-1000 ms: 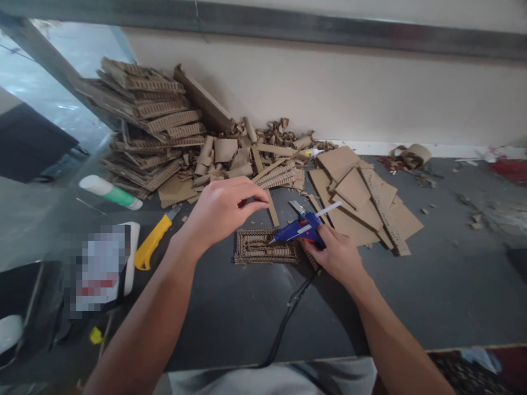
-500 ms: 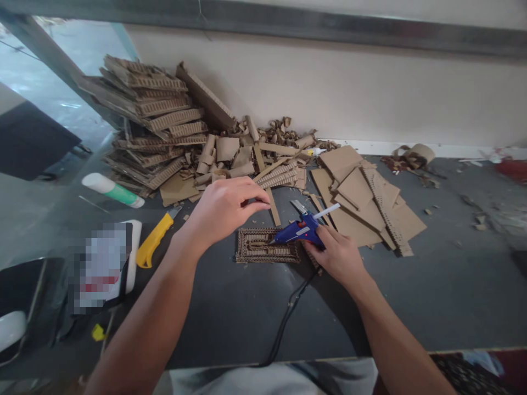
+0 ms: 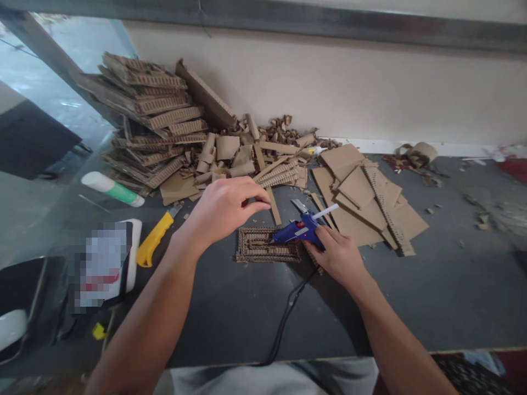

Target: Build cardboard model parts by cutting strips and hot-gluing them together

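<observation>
My right hand (image 3: 341,254) is wrapped around the handle of a blue hot glue gun (image 3: 294,232), and a white glue stick (image 3: 327,212) pokes out of its back. The gun's nozzle points left, over a small rectangular piece built of corrugated cardboard strips (image 3: 242,256) lying flat on the table. Above and left of that piece hovers my left hand (image 3: 225,207), thumb and fingertips pinched together. Whatever may be between those fingertips is too small to make out. Under my right hand, a corrugated strip (image 3: 318,267) shows in part.
Stacked corrugated cardboard (image 3: 164,104) stands at the back left, beside curled scraps (image 3: 228,148). Flat cardboard sheets (image 3: 358,189) lie to the right. A yellow utility knife (image 3: 154,240), a glue stick tube (image 3: 113,189) and a phone-like device (image 3: 134,255) are left. The gun's black cord (image 3: 284,323) runs toward me.
The glue gun has shifted very slightly to the left over the cardboard piece. My left hand keeps its pinched pose in nearly the same place.
</observation>
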The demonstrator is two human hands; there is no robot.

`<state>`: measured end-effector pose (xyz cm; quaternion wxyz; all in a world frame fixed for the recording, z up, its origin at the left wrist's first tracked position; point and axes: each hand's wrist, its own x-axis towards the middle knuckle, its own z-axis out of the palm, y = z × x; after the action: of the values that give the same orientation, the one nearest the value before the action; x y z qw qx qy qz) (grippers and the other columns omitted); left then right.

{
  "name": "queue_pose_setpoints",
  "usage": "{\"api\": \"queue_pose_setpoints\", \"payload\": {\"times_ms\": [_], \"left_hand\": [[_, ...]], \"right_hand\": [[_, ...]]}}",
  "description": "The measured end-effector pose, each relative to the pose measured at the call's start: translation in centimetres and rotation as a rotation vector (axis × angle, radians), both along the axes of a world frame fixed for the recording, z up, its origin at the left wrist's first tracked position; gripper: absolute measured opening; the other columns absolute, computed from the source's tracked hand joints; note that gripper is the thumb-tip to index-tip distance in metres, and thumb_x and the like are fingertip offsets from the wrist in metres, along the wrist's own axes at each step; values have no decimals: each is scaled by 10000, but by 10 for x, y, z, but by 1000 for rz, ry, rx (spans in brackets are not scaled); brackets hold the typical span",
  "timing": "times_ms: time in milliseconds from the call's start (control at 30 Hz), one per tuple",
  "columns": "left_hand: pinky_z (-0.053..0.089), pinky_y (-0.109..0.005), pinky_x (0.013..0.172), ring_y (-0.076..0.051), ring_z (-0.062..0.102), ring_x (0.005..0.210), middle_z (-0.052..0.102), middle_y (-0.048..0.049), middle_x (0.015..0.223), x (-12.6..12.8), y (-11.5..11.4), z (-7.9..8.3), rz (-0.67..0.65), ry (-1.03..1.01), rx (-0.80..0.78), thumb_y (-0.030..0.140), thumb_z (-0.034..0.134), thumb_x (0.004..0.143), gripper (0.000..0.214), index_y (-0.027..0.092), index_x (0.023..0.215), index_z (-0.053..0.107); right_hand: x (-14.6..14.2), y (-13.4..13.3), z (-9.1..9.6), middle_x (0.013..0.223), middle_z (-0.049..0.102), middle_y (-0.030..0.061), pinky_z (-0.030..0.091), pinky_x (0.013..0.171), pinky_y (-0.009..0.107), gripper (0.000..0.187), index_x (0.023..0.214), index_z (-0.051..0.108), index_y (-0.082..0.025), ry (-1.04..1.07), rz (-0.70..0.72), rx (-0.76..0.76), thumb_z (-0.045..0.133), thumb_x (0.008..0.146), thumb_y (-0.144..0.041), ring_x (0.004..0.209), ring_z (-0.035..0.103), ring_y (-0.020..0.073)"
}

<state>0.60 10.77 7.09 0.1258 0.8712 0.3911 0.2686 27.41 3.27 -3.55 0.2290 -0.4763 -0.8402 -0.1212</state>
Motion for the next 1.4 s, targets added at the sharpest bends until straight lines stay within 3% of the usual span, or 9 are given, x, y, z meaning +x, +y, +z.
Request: {"api": "queue_pose_setpoints", "payload": {"times_ms": [667,867,933,1033,1167,1300,1400], "left_hand": [[467,-262,675,-136,650,719,741,-2,878,0,0,0,-2,32,-38,266,661,902,109,212,844,735],[484,-277,768,-164,676,837,740,-13,937,-1,1,-1,-8,59,-90,242,618,925,124,221,894,736],[484,-275,784,-167,675,877,735,-20,981,-1,2,-1,-21,70,-108,217,592,937,143,223,938,735],[486,-271,757,-152,664,831,721,-28,1013,-2,1,-1,-19,71,-105,211,578,943,163,229,966,739],[500,-256,717,-130,658,756,726,-28,1022,-1,-1,0,20,-6,-67,251,616,924,139,233,918,753],[526,-222,699,-143,698,800,768,-9,954,2,-7,2,3,-48,-162,260,609,930,147,242,948,753],[539,-213,682,-146,713,802,774,-11,943,9,-15,0,-21,-50,-250,255,607,933,156,234,1009,742]], "right_hand": [[4,-5,6,877,724,87,457,588,275,207,1119,599,-126,12,11,-34,550,957,-245,709,689,182],[1,-5,12,809,704,74,423,542,269,168,1044,600,-139,44,4,-50,529,961,-266,657,669,175],[0,-4,15,694,653,35,394,499,261,161,922,591,-169,117,-47,-79,554,942,-324,578,626,160],[0,-3,18,538,540,-31,357,448,240,336,722,500,-218,344,-153,-192,671,846,-479,456,514,122],[1,-1,17,496,524,-51,346,405,225,460,668,490,-221,716,-263,-406,821,647,-539,425,455,103],[-3,1,16,531,530,-52,379,421,222,318,715,543,-202,1011,-311,-506,780,684,-412,450,457,99],[-10,4,20,585,577,-36,416,439,232,246,801,567,-197,1121,-207,-534,719,770,-388,456,489,103]]}}
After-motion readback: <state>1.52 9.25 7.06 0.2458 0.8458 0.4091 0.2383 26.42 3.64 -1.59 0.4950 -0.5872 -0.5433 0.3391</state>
